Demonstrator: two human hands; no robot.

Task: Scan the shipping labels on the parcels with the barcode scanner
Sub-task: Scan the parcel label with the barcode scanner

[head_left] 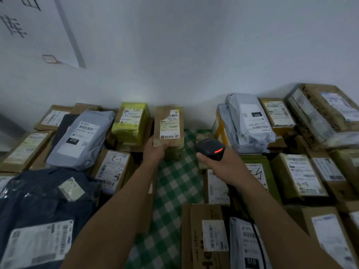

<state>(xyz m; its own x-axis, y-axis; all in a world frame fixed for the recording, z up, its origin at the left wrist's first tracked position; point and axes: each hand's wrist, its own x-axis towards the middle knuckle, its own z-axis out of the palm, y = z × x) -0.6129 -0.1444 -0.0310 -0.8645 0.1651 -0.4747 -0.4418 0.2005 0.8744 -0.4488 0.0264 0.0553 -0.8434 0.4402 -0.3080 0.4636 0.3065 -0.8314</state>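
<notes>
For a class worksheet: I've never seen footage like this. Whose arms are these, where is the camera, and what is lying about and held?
No machine here: a person wears one camera on the head, so you look down along both bare arms. Labelled cardboard boxes and grey mailing bags lie around a strip of green checked cloth, beside a white wall. The left hand holds up a brown parcel by its lower end, label facing the camera. The right hand grips a black barcode scanner, a red light lit on it.
</notes>
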